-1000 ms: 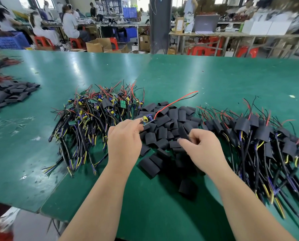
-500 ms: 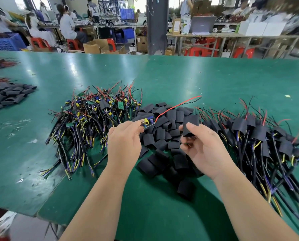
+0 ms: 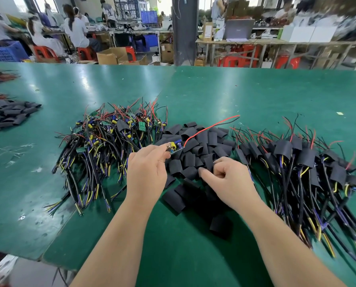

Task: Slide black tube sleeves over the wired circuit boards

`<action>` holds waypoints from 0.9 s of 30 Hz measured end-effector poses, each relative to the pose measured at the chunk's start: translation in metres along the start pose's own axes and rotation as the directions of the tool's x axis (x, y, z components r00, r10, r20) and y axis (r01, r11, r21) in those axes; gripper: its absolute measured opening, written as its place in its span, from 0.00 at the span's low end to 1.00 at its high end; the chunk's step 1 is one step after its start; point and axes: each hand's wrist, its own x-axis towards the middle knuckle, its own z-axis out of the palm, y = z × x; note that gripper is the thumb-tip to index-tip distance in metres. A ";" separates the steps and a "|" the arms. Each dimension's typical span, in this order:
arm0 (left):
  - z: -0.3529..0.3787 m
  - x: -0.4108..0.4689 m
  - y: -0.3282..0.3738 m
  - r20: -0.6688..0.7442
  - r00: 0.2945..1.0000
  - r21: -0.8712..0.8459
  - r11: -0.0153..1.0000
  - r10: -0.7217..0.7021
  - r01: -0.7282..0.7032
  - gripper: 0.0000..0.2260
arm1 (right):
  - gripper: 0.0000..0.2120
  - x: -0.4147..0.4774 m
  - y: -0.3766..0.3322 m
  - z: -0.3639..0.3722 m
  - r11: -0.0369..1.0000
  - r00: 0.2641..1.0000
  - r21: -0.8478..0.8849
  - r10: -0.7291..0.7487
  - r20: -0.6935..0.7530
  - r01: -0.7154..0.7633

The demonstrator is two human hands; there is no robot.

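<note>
While pinched at the fingertips of the left hand [image 3: 147,172], poised over the left edge of the heap of short black tube sleeves [image 3: 202,141]: a small wired circuit board [image 3: 176,148] with yellow and blue parts. On the heap's near side, the right hand [image 3: 229,179], fingers curled; unclear whether grasping a sleeve.

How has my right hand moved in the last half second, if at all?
Yes. The right hand has come down and back toward you, from raised over the sleeve pile to that pile's near edge.
</note>
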 end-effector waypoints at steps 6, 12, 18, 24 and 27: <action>0.000 -0.001 -0.001 -0.025 1.000 -0.007 1.000 0.018 -0.018 0.15 | 0.29 0.006 0.002 -0.009 0.944 0.996 0.321 0.086 0.004 -0.083; 0.001 -0.001 -0.001 -0.070 0.994 -0.036 0.995 0.087 -0.090 0.14 | 0.20 0.018 0.004 -0.029 0.227 0.940 0.967 0.339 0.032 -0.115; 0.001 -0.002 0.000 -0.046 0.991 -0.049 0.990 0.128 -0.130 0.13 | 0.23 0.023 0.013 -0.049 -0.102 0.886 0.995 0.461 0.056 -0.010; 0.002 -0.003 0.002 0.010 0.990 -0.048 0.989 0.141 -0.140 0.12 | 0.17 0.023 0.012 -0.048 -0.058 0.930 0.995 0.357 0.091 -0.075; 0.004 -0.003 0.003 0.037 0.990 -0.037 0.990 0.139 -0.137 0.12 | 0.14 0.019 0.007 -0.044 0.060 0.964 0.992 0.252 0.089 -0.108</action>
